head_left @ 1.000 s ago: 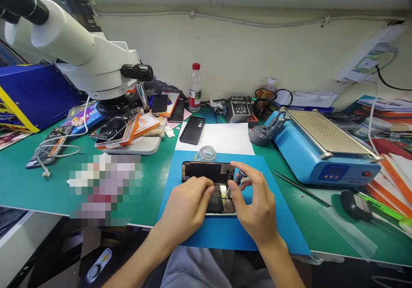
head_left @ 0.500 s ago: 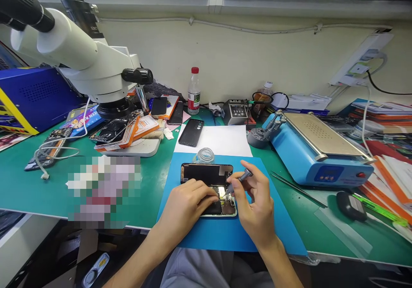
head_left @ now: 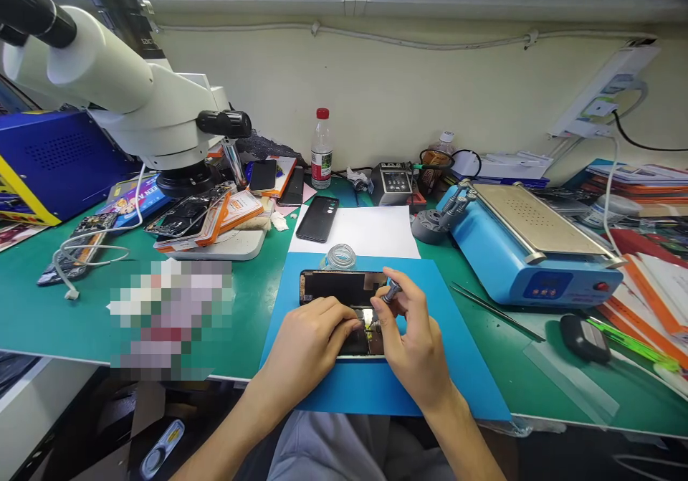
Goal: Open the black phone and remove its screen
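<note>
An opened phone (head_left: pixel 353 345) lies on a blue mat (head_left: pixel 344 395), its inner parts showing. Its dark screen panel (head_left: pixel 341 289) stands folded up along the far side. My right hand (head_left: pixel 416 345) grips a small grey screwdriver (head_left: pixel 393 292) between thumb and fingers, over the right part of the phone; its tip is hidden. My left hand (head_left: pixel 306 337) rests over the phone's left part. Thumb and forefinger come together near the middle of the inside, and whatever they pinch is too small to make out.
A glass jar (head_left: pixel 340 257) sits just behind the screen panel, with a black phone back (head_left: pixel 317 218) on white paper (head_left: pixel 370 230) beyond. Right stands a blue heating plate machine (head_left: pixel 532 251), near tweezers (head_left: pixel 497 312). A microscope (head_left: pixel 161 115) overhangs the left side.
My right hand has shifted slightly left and the screwdriver stands more upright, closer over the phone. My left hand stays nearly in place. The whole view has moved a little.
</note>
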